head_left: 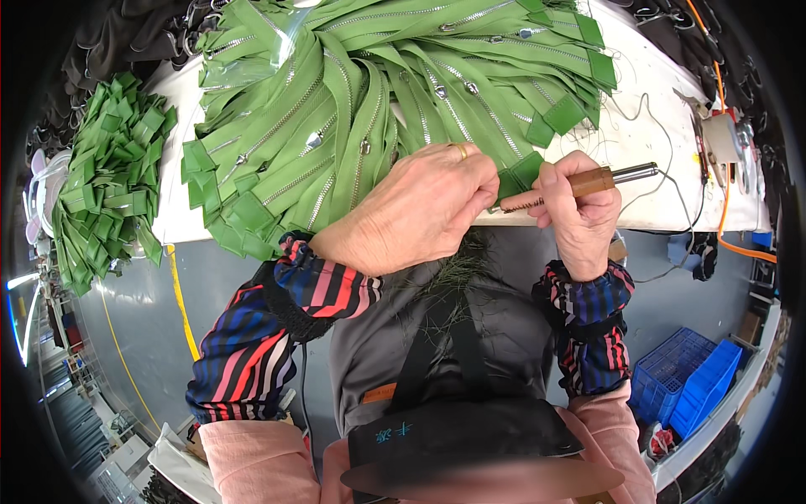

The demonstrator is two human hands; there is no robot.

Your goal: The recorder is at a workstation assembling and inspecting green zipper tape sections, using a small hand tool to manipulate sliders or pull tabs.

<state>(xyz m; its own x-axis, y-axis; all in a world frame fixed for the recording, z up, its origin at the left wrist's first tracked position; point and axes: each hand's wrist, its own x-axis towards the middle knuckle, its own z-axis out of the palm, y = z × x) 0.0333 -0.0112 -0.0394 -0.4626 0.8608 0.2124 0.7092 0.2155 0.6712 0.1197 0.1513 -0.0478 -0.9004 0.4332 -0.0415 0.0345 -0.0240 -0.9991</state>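
- in the head view, the left hand (pixel 420 206) is closed, its thumb and fingers pinching at the left edge of a dark green end tab (pixel 527 170); the exact contact is hidden behind the knuckles. a gold ring (pixel 461 152) sits on one finger.
- the right hand (pixel 582 210) grasps a pen-like tool (pixel 594 181) with a brown handle, wrapped between thumb and fingers; its silver shaft points right, and its thin, coiled-looking tip points left, just beside the left fingertips.
- that end tab lies at the front edge of the desk (pixel 651 76), between the two hands.
- green zippers (pixel 340 109) with silver teeth and metal pulls fan out in a broad heap over the white desk, ahead of the hands; squarish tabs finish their ends at the left and right of the heap.
- a clear plastic bag (pixel 290 40) lies on the upper left of the heap.
- a second bunch of green tabbed strips (pixel 113 181) is at the far left, apart from the main heap.
- a thin dark wire (pixel 691 217) loops right of the tool, and an orange cable (pixel 719 84) runs down the desk's right side.
- loose dark thread ends (pixel 453 277) cling to the person's dark apron (pixel 504 328).
- blue plastic crates (pixel 672 365) stand at the lower right, beside the desk on the grey floor (pixel 227 265).
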